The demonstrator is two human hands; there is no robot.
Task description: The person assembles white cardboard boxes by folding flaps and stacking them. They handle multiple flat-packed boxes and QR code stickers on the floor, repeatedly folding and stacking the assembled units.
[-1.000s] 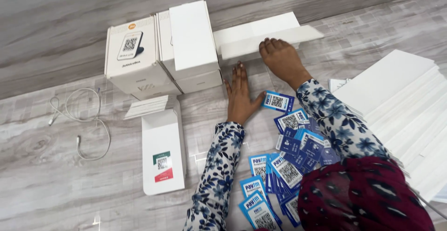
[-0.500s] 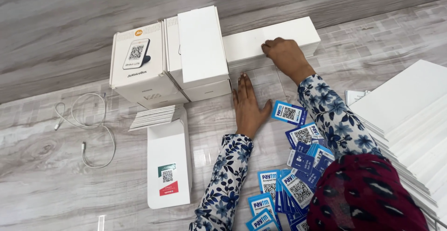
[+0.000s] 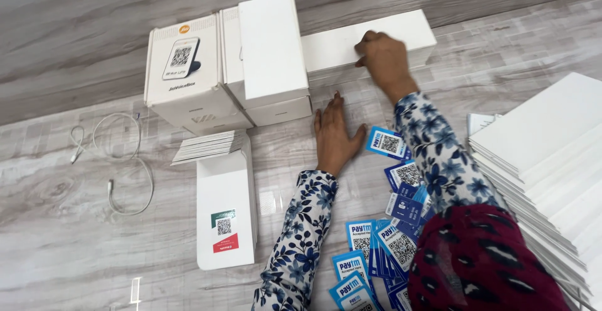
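I am looking down at the grey wood-pattern floor (image 3: 75, 254), and at the right a big stack of flat white cardboard sheets (image 3: 552, 142) is lying, the largest thing here. Next in size, 2 closed white boxes are standing against the wall: a printed box (image 3: 185, 73) and a plain box (image 3: 273, 51) beside it. Just right of them the long white box (image 3: 367, 44) is lying on the floor, touching the plain box. My right hand (image 3: 384, 60) is resting on its top front edge, fingers curled together over the edge, pressing and not really clamping. I am judging this box as light, thin cardboard, stiff only at the folds and easy to dent, so I would be holding it at the 2 short ends. My left hand (image 3: 335, 138) is lying flat on the floor, fingers straight and close together, holding nothing. Blue code cards (image 3: 389, 143) are spreading near it. A white cable (image 3: 116, 160) is curling far left.
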